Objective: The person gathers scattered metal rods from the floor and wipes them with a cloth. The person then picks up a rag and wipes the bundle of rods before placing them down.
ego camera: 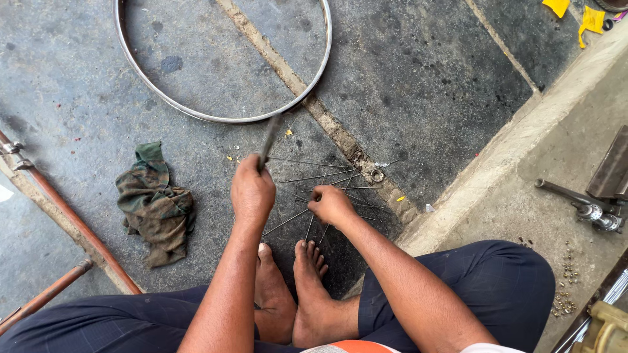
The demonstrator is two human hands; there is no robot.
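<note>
Bare feet (294, 294), hands (291, 199) on spokes (327, 180), rim (222, 65) beyond

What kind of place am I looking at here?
Probably a bicycle repair spot on a stone floor: a bare wheel rim, loose spokes under the hands, and a reddish frame tube nearby.

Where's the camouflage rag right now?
In the head view the camouflage rag lies crumpled on the stone floor, left of the left hand, between the copper-coloured tube and the spokes, below the wheel rim.
</note>
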